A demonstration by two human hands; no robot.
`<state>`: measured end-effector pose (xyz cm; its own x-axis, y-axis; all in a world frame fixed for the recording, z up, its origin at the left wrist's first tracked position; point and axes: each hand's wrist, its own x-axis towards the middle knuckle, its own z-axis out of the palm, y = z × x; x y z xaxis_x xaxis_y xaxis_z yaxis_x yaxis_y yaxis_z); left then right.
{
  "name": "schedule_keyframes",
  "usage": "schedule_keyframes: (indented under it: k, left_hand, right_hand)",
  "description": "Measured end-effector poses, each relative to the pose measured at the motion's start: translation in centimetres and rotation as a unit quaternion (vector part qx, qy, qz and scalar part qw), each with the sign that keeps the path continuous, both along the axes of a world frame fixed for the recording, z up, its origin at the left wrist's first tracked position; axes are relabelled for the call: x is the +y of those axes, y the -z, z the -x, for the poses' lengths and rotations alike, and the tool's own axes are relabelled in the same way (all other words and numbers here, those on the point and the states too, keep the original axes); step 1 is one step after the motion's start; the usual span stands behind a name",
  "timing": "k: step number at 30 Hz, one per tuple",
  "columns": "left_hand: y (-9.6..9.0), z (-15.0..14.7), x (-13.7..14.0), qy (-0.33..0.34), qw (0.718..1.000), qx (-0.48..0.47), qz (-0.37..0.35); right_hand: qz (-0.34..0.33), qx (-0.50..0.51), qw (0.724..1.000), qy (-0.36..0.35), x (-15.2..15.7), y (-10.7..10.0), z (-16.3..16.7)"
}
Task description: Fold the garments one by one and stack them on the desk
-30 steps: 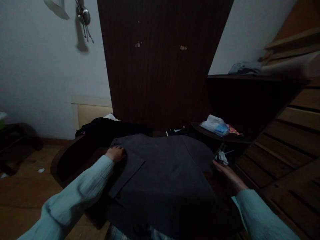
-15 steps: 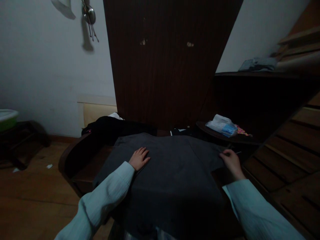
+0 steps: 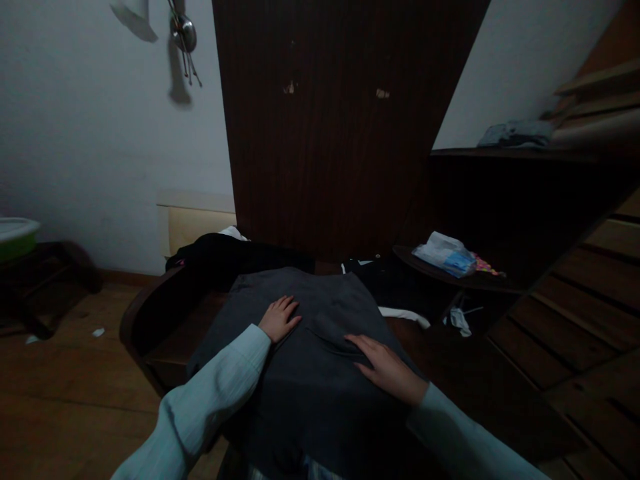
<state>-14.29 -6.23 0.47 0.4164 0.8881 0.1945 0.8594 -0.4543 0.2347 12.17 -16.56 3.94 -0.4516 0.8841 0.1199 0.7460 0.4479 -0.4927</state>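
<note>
A dark grey short-sleeved shirt (image 3: 300,373) lies spread over a dark wooden seat in front of me. My left hand (image 3: 281,319) rests flat on its left half, fingers stretched out. Further right, my right hand (image 3: 386,365) lies on the cloth with fingers extended and thumb apart. The shirt's right side is folded inward, and a crease runs toward my right fingertips. Shadow hides much of the shirt's lower part.
Black clothing (image 3: 240,252) lies behind the shirt at the left, and more dark cloth with a white edge (image 3: 405,315) at the right. A plastic packet (image 3: 445,255) sits on the right shelf. A curved wooden armrest (image 3: 133,320) borders the left.
My right hand has moved left from the outstretched sleeve onto the shirt's middle, bringing the sleeve side inward. Its pinch has opened, uncovering the dark cloth at the right. My left hand stays put.
</note>
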Motion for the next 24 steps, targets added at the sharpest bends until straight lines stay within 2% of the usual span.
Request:
schedule_keyframes:
  k: [4,6,11,14,16,19,21,24]
  left_hand:
    - [0.0,0.1,0.1,0.002,1.0,-0.006,-0.004]
    - [0.0,0.1,0.1,0.002,1.0,-0.001,-0.002]
    - [-0.1,-0.2,-0.1,0.001,1.0,-0.002,0.006]
    - [-0.7,0.0,-0.3,-0.012,1.0,-0.026,0.003]
    - [-1.5,1.1,-0.3,-0.052,0.997,-0.05,-0.02]
    - [-3.2,4.4,0.4,-0.196,0.977,-0.067,-0.047]
    - [-4.0,7.2,1.3,-0.305,0.951,-0.057,-0.007]
    - [-4.6,10.5,2.6,-0.359,0.926,-0.039,0.106]
  right_hand:
    - [0.108,0.023,0.994,-0.005,0.2,-2.0,-0.5]
    - [0.125,0.01,0.992,-0.017,0.7,-3.3,-0.6]
    - [0.031,-0.021,0.999,0.013,5.0,-5.1,-1.6]
    - [-0.037,-0.074,0.99,0.112,8.4,-4.7,-2.1]
    - [-0.071,-0.106,0.971,0.2,10.3,-4.1,-2.2]
    - [-0.08,-0.148,0.947,0.272,12.2,-3.3,-1.9]
    - [-0.074,-0.177,0.936,0.296,13.0,-3.1,-1.7]
    - [-0.068,-0.209,0.927,0.304,13.8,-3.0,-1.2]
